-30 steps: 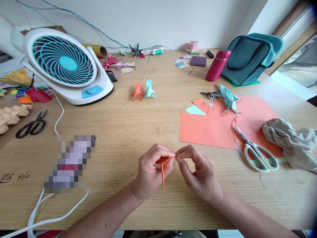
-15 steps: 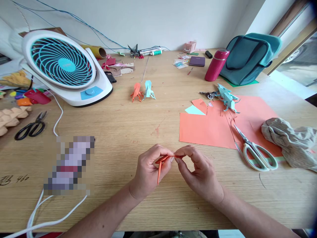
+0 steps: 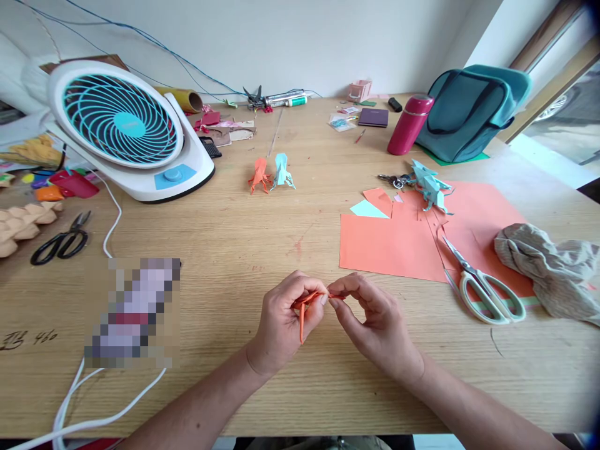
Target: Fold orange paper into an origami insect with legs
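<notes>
Between my hands is a small folded piece of orange paper (image 3: pixel 302 319), with a narrow strip hanging down from it. My left hand (image 3: pixel 287 319) is closed around its body, thumb and fingers pinching it. My right hand (image 3: pixel 375 325) pinches its thin right end between thumb and forefinger. The fingers hide much of the paper's shape. Farther back stand an orange folded paper figure (image 3: pixel 259 175) and a light blue folded paper figure (image 3: pixel 282 172), both with thin legs.
Right of my hands lie orange paper sheets (image 3: pixel 384 240), white-handled scissors (image 3: pixel 487 294) and a grey cloth (image 3: pixel 548 269). Blue folded paper figures (image 3: pixel 430 186) sit on the sheets. At left are a fan (image 3: pixel 126 125), black scissors (image 3: pixel 60 244) and a white cable (image 3: pixel 112 412). A pink bottle (image 3: pixel 410 125) stands behind.
Both hands stay almost in place, still pinching the orange paper. The hanging strip has shifted slightly, and the view has moved a little.
</notes>
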`<move>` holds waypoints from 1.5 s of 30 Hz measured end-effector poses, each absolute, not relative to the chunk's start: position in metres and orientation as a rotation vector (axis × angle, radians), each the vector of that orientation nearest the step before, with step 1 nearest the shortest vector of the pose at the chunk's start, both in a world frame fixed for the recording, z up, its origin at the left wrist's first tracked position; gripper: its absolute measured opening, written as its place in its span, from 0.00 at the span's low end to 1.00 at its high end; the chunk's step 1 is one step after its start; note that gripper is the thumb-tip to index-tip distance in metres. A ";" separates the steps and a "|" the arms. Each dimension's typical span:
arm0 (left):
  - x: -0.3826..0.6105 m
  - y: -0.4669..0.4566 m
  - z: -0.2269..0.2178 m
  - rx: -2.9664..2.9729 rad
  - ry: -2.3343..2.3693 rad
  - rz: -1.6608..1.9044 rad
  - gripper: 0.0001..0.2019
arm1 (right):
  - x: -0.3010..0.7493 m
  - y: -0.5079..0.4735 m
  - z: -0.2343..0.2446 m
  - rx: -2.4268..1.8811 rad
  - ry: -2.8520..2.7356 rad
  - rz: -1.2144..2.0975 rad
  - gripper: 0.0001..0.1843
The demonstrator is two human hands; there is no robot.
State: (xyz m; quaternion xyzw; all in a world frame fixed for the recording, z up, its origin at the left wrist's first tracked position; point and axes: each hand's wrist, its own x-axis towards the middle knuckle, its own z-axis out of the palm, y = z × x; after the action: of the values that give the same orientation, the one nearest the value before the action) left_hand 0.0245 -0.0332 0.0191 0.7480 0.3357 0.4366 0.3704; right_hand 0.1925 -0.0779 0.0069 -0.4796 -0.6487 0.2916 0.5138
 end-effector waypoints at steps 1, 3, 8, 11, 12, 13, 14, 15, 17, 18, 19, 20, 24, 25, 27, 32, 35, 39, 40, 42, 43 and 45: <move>0.025 -0.033 0.019 1.884 0.871 1.117 0.05 | 0.193 -0.078 0.007 -1.154 -1.551 0.711 0.07; 0.025 -0.033 0.018 1.796 0.884 1.114 0.04 | 0.195 -0.077 0.006 -1.155 -1.532 0.711 0.06; 0.026 -0.032 0.020 1.560 0.889 1.031 0.04 | 0.197 -0.076 0.008 -1.108 -1.594 0.588 0.08; 0.026 -0.031 0.023 1.447 0.865 0.979 0.04 | 0.197 -0.075 0.010 -1.082 -1.633 0.520 0.10; 0.026 -0.031 0.023 1.406 0.857 0.956 0.04 | 0.197 -0.075 0.010 -1.078 -1.635 0.509 0.11; 0.026 -0.030 0.022 1.364 0.851 0.932 0.04 | 0.197 -0.075 0.011 -1.075 -1.637 0.501 0.11; 0.026 -0.030 0.021 1.325 0.845 0.909 0.05 | 0.197 -0.074 0.011 -1.074 -1.640 0.496 0.11; 0.026 -0.029 0.020 1.290 0.840 0.891 0.06 | 0.197 -0.074 0.011 -1.071 -1.644 0.491 0.11; 0.026 -0.028 0.018 1.234 0.832 0.868 0.07 | 0.198 -0.074 0.010 -1.064 -1.656 0.489 0.11; 0.025 -0.028 0.017 1.214 0.828 0.859 0.08 | 0.198 -0.074 0.010 -1.060 -1.663 0.492 0.11; 0.025 -0.028 0.016 1.195 0.824 0.856 0.09 | 0.199 -0.075 0.010 -1.054 -1.669 0.495 0.11; 0.025 -0.028 0.016 1.177 0.819 0.855 0.09 | 0.199 -0.075 0.010 -1.049 -1.673 0.498 0.12; 0.026 -0.029 0.019 1.106 0.807 0.851 0.10 | 0.201 -0.074 0.009 -1.032 -1.678 0.506 0.12; 0.026 -0.029 0.020 1.088 0.801 0.842 0.10 | 0.201 -0.074 0.009 -1.029 -1.684 0.502 0.12; 0.026 -0.028 0.021 1.050 0.792 0.819 0.11 | 0.202 -0.074 0.009 -1.023 -1.704 0.484 0.13; 0.026 -0.027 0.021 1.022 0.811 0.821 0.12 | 0.202 -0.073 0.012 -1.001 -1.733 0.454 0.13; 0.026 -0.027 0.021 1.024 0.819 0.827 0.12 | 0.203 -0.073 0.013 -0.997 -1.737 0.454 0.13; 0.025 -0.027 0.022 1.035 0.822 0.788 0.13 | 0.205 -0.073 0.011 -0.994 -1.793 0.420 0.15; 0.025 -0.027 0.021 1.040 0.821 0.785 0.13 | 0.206 -0.074 0.011 -0.991 -1.812 0.412 0.15; 0.025 -0.026 0.021 1.058 0.823 0.788 0.13 | 0.207 -0.074 0.010 -0.983 -1.833 0.401 0.15; 0.025 -0.026 0.022 1.068 0.824 0.793 0.13 | 0.207 -0.074 0.011 -0.979 -1.834 0.401 0.16; 0.025 -0.027 0.022 1.073 0.831 0.808 0.13 | 0.208 -0.074 0.012 -0.976 -1.817 0.412 0.16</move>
State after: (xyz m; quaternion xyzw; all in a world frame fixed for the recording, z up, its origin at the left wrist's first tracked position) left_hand 0.0253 -0.0266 0.0218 0.4823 0.3737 0.3633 0.7041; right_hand 0.2076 -0.0736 0.0120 -0.4027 -0.7502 0.1699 0.4962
